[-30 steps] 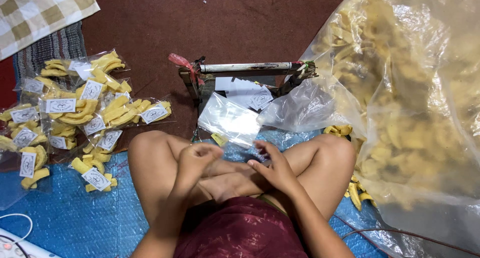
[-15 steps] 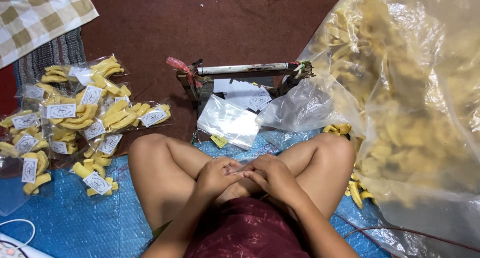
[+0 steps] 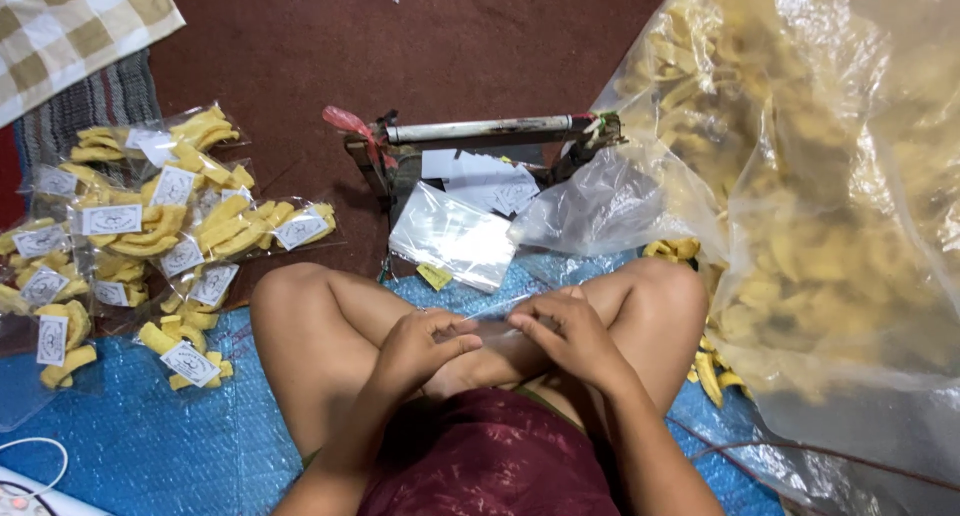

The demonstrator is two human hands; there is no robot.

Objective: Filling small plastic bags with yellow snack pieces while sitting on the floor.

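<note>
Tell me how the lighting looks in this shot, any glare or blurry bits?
Head view: soft, even overhead light with faint shadows only. White glare streaks the big plastic sack of yellow chips and the stack of empty clear bags. The left hand and right hand are slightly soft, and the thin clear bag pinched between them is nearly invisible. The small filled packets look sharp.

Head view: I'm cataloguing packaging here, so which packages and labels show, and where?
Small clear bag: pinched between left hand and right hand.
Filled packets: left floor, yellow snacks, white rectangular labels.
Empty clear bags: stacked ahead of the knees.
Loose white labels: under the sealer bar.
Big clear sack: right, yellow snacks.
</note>
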